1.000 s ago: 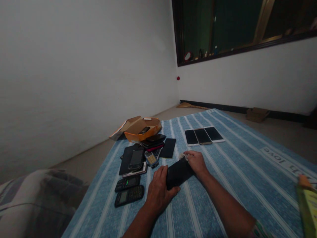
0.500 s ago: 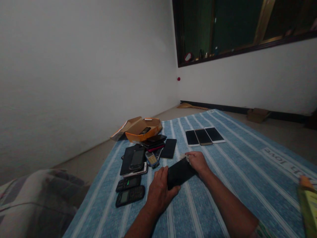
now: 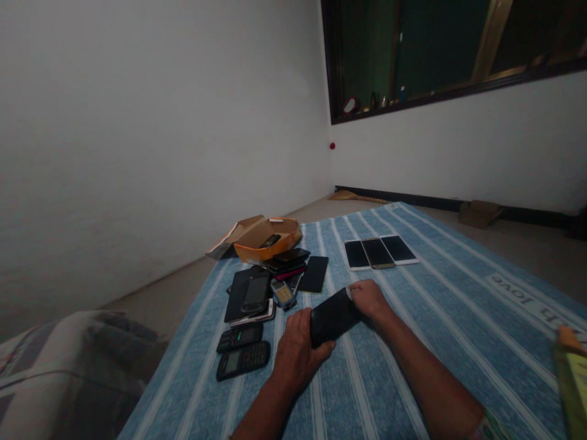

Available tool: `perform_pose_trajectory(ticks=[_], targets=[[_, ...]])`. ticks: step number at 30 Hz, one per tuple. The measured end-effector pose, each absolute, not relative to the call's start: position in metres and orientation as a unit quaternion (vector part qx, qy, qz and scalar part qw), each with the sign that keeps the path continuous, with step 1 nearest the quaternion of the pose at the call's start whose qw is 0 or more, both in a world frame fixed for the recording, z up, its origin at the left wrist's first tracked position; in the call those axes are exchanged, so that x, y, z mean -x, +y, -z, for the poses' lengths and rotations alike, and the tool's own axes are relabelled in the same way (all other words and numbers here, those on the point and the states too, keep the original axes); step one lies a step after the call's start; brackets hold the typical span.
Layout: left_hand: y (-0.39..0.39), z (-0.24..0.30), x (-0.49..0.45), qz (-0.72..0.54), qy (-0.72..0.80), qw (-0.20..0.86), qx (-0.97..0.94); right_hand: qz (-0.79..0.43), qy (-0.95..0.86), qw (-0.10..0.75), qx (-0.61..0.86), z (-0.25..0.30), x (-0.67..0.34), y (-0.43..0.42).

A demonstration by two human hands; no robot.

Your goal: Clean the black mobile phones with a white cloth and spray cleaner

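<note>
A dark smartphone [image 3: 334,316] lies slanted in front of me, its black face up. My left hand [image 3: 298,348] grips its near left end, thumb along the lower edge and fingers at the upper edge. At the phone's far right corner is my right hand [image 3: 368,297], its fingers closed on a small pale cloth [image 3: 350,293] that is mostly hidden. Left of my left hand lie two black keypad phones [image 3: 243,360]. Beyond them a black touchscreen phone [image 3: 255,292] rests on a stack, beside a small blue keypad phone [image 3: 282,293].
An open orange cardboard box [image 3: 263,249] with a phone inside stands behind the pile. Three smartphones [image 3: 378,252] lie side by side at the back right. A blue striped cloth [image 3: 389,379] covers the surface. A yellow-green item [image 3: 571,379] sits at the right edge.
My right hand has shifted slightly along the phone's far end, and less of the pale cloth shows. My left hand keeps its grip. The view has moved a little.
</note>
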State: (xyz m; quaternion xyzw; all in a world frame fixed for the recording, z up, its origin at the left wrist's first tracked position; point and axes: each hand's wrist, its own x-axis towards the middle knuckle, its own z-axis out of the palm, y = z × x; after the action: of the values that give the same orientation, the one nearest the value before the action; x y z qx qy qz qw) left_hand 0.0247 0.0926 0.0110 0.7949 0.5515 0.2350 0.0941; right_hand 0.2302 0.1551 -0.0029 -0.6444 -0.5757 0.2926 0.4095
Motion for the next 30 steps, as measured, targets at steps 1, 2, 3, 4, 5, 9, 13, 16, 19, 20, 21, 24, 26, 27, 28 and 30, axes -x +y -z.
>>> perform_pose_trajectory(ticks=[1, 2, 3, 4, 5, 9, 13, 16, 19, 20, 21, 24, 26, 27, 28, 30], targets=[[0.093, -0.011, -0.025, -0.237, 0.551, 0.096, -0.794, -0.28, -0.578, 0.41, 0.648, 0.003, -0.23, 0.155], [0.093, -0.011, -0.024, -0.238, 0.552, 0.098, -0.793, -0.267, -0.58, 0.411, 0.651, 0.002, -0.229, 0.154], [0.094, -0.01, -0.024, -0.237, 0.552, 0.101, -0.793, -0.254, -0.58, 0.414, 0.654, 0.002, -0.229, 0.154], [0.094, -0.011, -0.024, -0.237, 0.551, 0.105, -0.794, -0.242, -0.579, 0.419, 0.656, 0.002, -0.229, 0.154], [0.094, -0.011, -0.024, -0.235, 0.547, 0.109, -0.796, -0.23, -0.577, 0.425, 0.658, 0.002, -0.229, 0.154], [0.095, -0.011, -0.023, -0.24, 0.53, 0.117, -0.805, -0.176, -0.573, 0.47, 0.648, 0.006, -0.228, 0.155], [0.096, -0.009, -0.023, -0.251, 0.523, 0.115, -0.806, -0.075, -0.637, 0.514, 0.569, 0.014, -0.218, 0.154], [0.097, -0.007, -0.023, -0.259, 0.518, 0.112, -0.807, -0.038, -0.722, 0.463, 0.513, 0.017, -0.202, 0.147], [0.097, -0.008, -0.024, -0.263, 0.511, 0.11, -0.811, -0.028, -0.786, 0.401, 0.47, 0.012, -0.186, 0.137], [0.097, -0.009, -0.024, -0.266, 0.507, 0.109, -0.813, -0.029, -0.799, 0.385, 0.46, 0.009, -0.182, 0.134], [0.096, -0.01, -0.025, -0.269, 0.503, 0.108, -0.814, -0.03, -0.81, 0.371, 0.453, 0.007, -0.179, 0.132], [0.095, -0.011, -0.025, -0.271, 0.506, 0.103, -0.813, -0.02, -0.819, 0.338, 0.463, 0.001, -0.18, 0.131], [0.095, -0.011, -0.026, -0.263, 0.517, 0.096, -0.809, -0.007, -0.804, 0.324, 0.498, 0.001, -0.188, 0.135], [0.095, -0.011, -0.026, -0.257, 0.521, 0.093, -0.809, -0.002, -0.794, 0.32, 0.518, 0.001, -0.192, 0.137], [0.094, -0.011, -0.026, -0.253, 0.523, 0.091, -0.809, 0.003, -0.783, 0.317, 0.535, 0.002, -0.196, 0.14], [0.094, -0.011, -0.026, -0.249, 0.525, 0.087, -0.809, 0.006, -0.772, 0.316, 0.552, 0.004, -0.199, 0.142]])
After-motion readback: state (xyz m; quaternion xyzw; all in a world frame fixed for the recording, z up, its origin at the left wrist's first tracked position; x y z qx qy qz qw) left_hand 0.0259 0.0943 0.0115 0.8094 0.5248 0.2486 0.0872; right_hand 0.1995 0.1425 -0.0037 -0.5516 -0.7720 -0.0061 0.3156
